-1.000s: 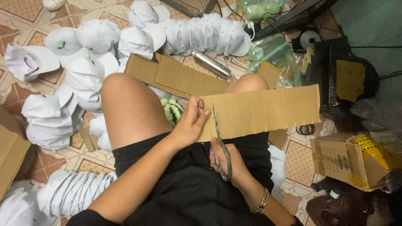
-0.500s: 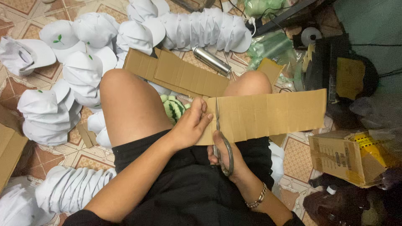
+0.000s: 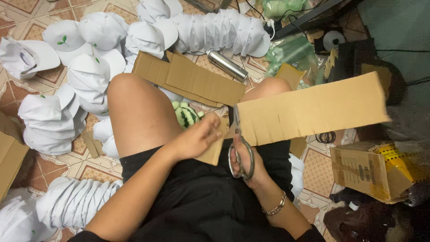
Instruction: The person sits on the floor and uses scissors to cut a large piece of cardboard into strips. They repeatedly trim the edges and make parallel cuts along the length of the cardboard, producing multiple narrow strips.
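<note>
Right hand [image 3: 251, 168] clenched through loops of steel scissors [image 3: 239, 148] — blades up at edge of long corrugated cardboard strip [image 3: 313, 110], one, stretching right of grip. Left hand [image 3: 197, 139] grasping one small cardboard piece [image 3: 216, 150], just left of blades. Beyond grip: two flat cardboard sheets [image 3: 192, 80], one metal cylinder [image 3: 227, 65], many white caps [image 3: 215, 29] in stacks.

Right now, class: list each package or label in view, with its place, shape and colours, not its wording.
Cardboard box: floor, lower right; brown, open, lying on its side, small dark printed label.
Yellow wrapping: inside that box; yellow with black marks.
Green plastic bags: floor, top right; crumpled, translucent.
</note>
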